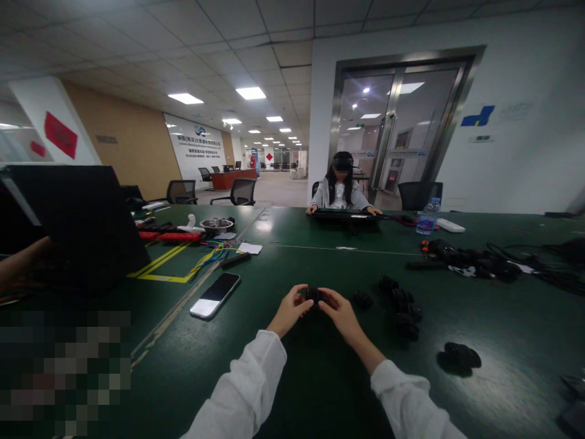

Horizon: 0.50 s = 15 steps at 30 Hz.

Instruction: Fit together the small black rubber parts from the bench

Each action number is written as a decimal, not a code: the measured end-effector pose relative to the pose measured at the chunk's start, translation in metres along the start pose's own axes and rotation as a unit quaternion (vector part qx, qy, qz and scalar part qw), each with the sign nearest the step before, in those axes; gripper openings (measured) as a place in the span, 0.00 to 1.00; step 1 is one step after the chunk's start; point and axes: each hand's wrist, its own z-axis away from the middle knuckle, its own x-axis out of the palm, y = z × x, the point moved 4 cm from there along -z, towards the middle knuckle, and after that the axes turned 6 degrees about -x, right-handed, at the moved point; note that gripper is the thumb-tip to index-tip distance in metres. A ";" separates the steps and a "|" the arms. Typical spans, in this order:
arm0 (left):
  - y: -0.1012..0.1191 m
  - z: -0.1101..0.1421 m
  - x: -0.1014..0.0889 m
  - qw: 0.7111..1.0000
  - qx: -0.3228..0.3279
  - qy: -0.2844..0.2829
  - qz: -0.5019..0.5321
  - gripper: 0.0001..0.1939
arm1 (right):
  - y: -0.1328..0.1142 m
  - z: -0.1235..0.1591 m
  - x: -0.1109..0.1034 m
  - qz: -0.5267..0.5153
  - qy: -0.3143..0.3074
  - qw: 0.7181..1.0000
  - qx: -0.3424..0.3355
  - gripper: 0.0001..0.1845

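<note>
Just above the green table (219, 366), a small dark, chunky part (313, 296) sits between the fingertips of both hands; its exact kind is too dark to make out. My left hand (290, 310) pinches it from the left, thumb and fingers closed. From the other side, my right hand (339, 310) grips it the same way. A similar black part (363, 299) lies close to the right of my right hand. Beyond that, several more black parts (403, 308) form a cluster, and a separate black part (461, 355) rests nearer the right front.
A phone (216, 296) lies left of my hands, near coloured wires (208, 256) and a metal bowl (216, 226). A black laptop (73, 225) stands far left, with another person's arm (22, 265). Opposite sits a person (340, 189). Right are a water bottle (428, 216) and tangled black cables (479, 259).
</note>
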 end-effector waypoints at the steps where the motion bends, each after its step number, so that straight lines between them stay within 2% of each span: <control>1: 0.000 0.000 0.000 1.000 0.000 -0.002 -0.002 0.25 | 0.001 0.000 0.000 -0.002 0.000 1.000 0.000 0.20; 5: 0.000 0.001 -0.001 1.000 -0.001 0.006 -0.014 0.26 | 0.001 0.000 0.000 -0.007 0.000 1.000 0.003 0.20; 15: 0.004 0.002 -0.008 0.990 0.045 0.119 -0.061 0.19 | -0.008 0.004 0.002 -0.005 -0.008 1.000 0.021 0.20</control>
